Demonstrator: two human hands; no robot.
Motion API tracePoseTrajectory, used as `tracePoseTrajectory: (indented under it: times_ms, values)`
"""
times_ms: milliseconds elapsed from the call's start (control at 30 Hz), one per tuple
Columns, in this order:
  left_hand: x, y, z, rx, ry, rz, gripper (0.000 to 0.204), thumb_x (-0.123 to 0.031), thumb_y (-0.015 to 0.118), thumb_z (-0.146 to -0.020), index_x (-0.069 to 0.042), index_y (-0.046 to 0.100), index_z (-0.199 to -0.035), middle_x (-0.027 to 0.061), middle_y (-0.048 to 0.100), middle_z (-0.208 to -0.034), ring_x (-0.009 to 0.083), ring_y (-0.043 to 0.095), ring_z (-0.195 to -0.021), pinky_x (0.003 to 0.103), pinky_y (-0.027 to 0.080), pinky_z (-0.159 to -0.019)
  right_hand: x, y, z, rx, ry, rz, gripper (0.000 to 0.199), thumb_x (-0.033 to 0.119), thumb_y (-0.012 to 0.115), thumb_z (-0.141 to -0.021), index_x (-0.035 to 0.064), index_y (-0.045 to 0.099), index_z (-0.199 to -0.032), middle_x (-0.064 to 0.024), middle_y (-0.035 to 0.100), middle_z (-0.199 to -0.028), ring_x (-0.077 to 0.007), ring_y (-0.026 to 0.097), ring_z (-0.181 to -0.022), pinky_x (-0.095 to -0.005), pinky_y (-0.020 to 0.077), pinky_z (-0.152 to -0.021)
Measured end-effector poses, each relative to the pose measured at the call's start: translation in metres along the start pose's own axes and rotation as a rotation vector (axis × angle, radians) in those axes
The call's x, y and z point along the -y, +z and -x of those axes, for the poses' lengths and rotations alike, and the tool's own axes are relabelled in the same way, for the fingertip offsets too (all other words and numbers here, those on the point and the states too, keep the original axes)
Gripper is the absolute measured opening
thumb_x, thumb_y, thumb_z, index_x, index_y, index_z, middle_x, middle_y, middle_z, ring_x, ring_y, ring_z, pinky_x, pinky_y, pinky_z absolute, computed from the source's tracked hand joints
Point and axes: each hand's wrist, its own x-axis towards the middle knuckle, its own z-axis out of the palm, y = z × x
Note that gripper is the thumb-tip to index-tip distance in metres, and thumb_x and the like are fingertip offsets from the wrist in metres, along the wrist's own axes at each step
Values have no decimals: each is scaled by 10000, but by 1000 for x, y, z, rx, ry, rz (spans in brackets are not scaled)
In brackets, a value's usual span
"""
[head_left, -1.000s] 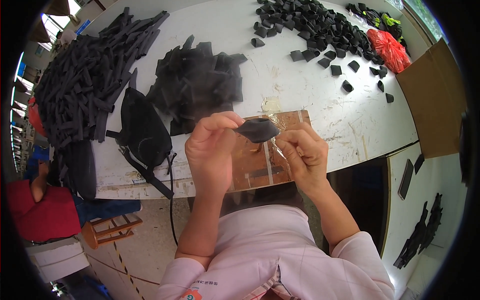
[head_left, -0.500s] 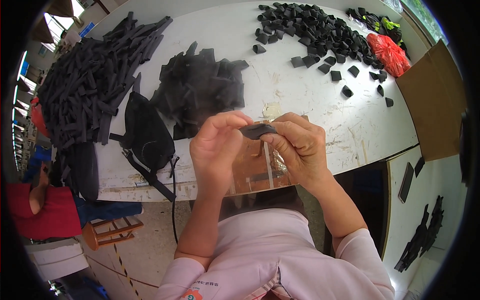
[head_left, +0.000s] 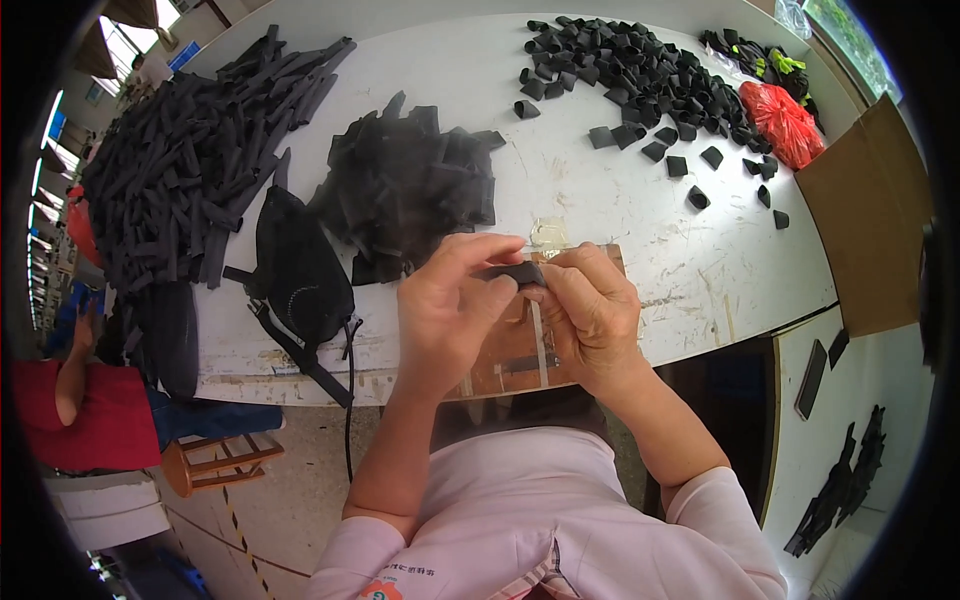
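Between my two hands is a short piece of black fabric band point(head_left: 516, 272), held above a brown board at the table's front edge. My right hand point(head_left: 600, 320) pinches its right end between thumb and bent fingers. My left hand point(head_left: 440, 315) is closed on the left part, thumb against the near side and fingers curled over the far side. The fingers partly cover the piece, so its full shape is hidden. Behind my left hand lies a heap of flat black fabric pieces point(head_left: 410, 180).
A pile of long dark strips point(head_left: 180, 160) fills the far left; a black pouch-like item point(head_left: 297, 265) with straps lies nearer. Many small black fabric loops point(head_left: 630, 70) spread at the far right, beside a red plastic bag point(head_left: 782, 122) and a cardboard box point(head_left: 868, 220). Another person point(head_left: 90, 415) is at the left.
My left hand has moved right, and its thumb now presses on the fabric piece. My right hand has shifted slightly down and left, still pinching. The view has shifted slightly.
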Motion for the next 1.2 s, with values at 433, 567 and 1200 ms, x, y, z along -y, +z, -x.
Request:
tracePoseTrajectory:
  times_ms: [433, 567, 1200]
  values:
    - [5, -3, -7, 100, 25, 97, 87, 9, 562, -797, -13, 632, -846, 42, 577, -837, 92, 530, -736, 200, 422, -640, -6, 11, 7, -49, -73, 21, 178, -1, 650, -636, 0, 583, -802, -77, 539, -702, -218, 499, -580, -298, 405, -483]
    - [8, -7, -3, 52, 26, -32, 100, -13, 559, -810, -4, 620, -890, 49, 580, -836, 89, 525, -748, 199, 415, -679, -4, 12, 5, -74, -37, 21, 122, -15, 627, -668, 1, 570, -775, -77, 513, -676, -219, 486, -574, -290, 386, -476]
    - [90, -44, 76, -72, -188, -952, 74, -57, 591, -750, 5, 595, -790, 78, 598, -785, 217, 562, -718, 302, 441, -644, 6, 25, 72, 355, 755, -327, 290, 229, 582, -829, -59, 580, -864, -113, 582, -674, -182, 563, -606, -276, 461, -562]
